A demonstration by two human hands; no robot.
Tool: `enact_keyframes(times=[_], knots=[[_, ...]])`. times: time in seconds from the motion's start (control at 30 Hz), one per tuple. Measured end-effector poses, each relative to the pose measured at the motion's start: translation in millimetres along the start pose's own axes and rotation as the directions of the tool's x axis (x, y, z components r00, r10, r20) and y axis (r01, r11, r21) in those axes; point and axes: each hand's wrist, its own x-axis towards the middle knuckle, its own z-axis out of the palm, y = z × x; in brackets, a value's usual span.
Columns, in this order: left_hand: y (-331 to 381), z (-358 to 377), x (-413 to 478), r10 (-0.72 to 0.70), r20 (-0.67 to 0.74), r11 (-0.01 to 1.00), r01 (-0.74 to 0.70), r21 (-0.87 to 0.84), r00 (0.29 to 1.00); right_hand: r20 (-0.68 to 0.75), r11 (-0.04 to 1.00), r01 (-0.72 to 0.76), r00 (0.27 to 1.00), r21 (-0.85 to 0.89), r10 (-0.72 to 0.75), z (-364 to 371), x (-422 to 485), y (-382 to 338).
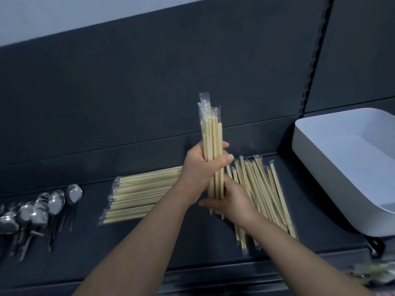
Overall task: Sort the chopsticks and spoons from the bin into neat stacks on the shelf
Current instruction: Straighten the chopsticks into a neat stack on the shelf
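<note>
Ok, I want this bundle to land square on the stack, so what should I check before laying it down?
1. Grip of the left hand on the bundle: ok, curled round its middle.
2. Hold of the right hand at the lower ends: cannot tell.
3. Tops of the bundle level: not ok, one wrapper stands higher.
4. The stack flat and aligned: ok.
5. The pile by the bin sorted: not ok, splayed.
6. The bin emptied: cannot tell, partly out of view.

Dark shelf [89,242]: spoons [38,210] left, chopstick stack [141,195] middle, loose chopsticks [265,195], white bin [320,159] right.
</note>
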Motion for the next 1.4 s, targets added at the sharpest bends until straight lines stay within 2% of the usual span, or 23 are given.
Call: enact_keyframes(times=[0.2,0.4,0.6,0.73,0.8,0.87,0.97,1.03,1.1,1.17,1.2,1.23,1.3,1.33,1.4], knots=[[-14.2,-6.4,-12.7,-0.094,0.019,0.996,0.094,-0.008,0.995,0.071,0.997,-0.059,0.996,0.059,0.055,11.9,-6.8,12.8],[-12.5,-11.7,-15.2,-0.115,0.049,0.989,0.119,-0.087,0.992,0.079,0.991,-0.012,0.997,0.136,0.001,22.5,-10.3,14.9],[-14.0,-28.0,-23.1,-0.102,0.028,0.983,0.105,-0.153,0.994,0.128,1.0,0.0,0.992,-0.022,0.002,26.3,-12.3,3.2],[-22.8,-58.7,-35.3,-0.173,-0.104,0.957,0.142,-0.252,0.979,0.205,0.966,-0.011,0.977,-0.258,0.065,38.3,-14.3,-10.3],[-32.2,-85.9,-45.9,-0.254,-0.234,0.94,0.181,-0.29,0.939,0.243,0.927,0.01,0.966,-0.374,0.087,52.6,-16.0,-22.1],[-45.0,-119.3,-61.4,-0.369,-0.354,0.907,0.251,-0.337,0.859,0.299,0.88,0.036,0.946,-0.474,0.123,73.7,-17.0,-33.4],[-66.1,-161.2,-91.9,-0.542,-0.391,0.808,0.333,-0.486,0.744,0.358,0.791,0.08,0.916,-0.606,0.182,105.8,-18.0,-45.8],[-79.4,-184.6,-110.3,-0.616,-0.404,0.763,0.383,-0.521,0.676,0.355,0.729,0.105,0.914,-0.676,0.198,124.8,-18.4,-51.9],[-90.3,-204.3,-122.7,-0.604,-0.484,0.793,0.417,-0.444,0.633,0.322,0.663,0.132,0.931,-0.737,0.173,141.6,-18.6,-53.1],[-96.5,-220.1,-129.5,-0.53,-0.572,0.833,0.51,-0.213,0.626,0.302,0.59,0.174,0.945,-0.788,0.124,154.6,-17.9,-52.1],[-98.7,-226.7,-132.3,-0.46,-0.588,0.827,0.562,-0.013,0.665,0.298,0.565,0.191,0.949,-0.802,0.103,159.4,-16.4,-51.4],[-100.2,-232.0,-134.4,-0.367,-0.565,0.781,0.575,0.246,0.739,0.295,0.556,0.2,0.952,-0.806,0.085,162.9,-14.0,-50.4],[-103.0,-237.5,-138.6,-0.214,-0.366,0.557,0.421,0.716,0.906,0.298,0.576,0.202,0.951,-0.792,0.077,166.8,-8.5,-48.6],[-104.9,-238.6,-139.9,-0.207,-0.229,0.457,0.301,0.837,0.951,0.302,0.605,0.188,0.949,-0.773,0.09,167.1,-6.4,-47.5],[-109.2,-239.1,-142.6,-0.258,-0.039,0.378,0.138,0.915,0.965,0.306,0.675,0.144,0.944,-0.723,0.127,164.1,-5.0,-45.9]])
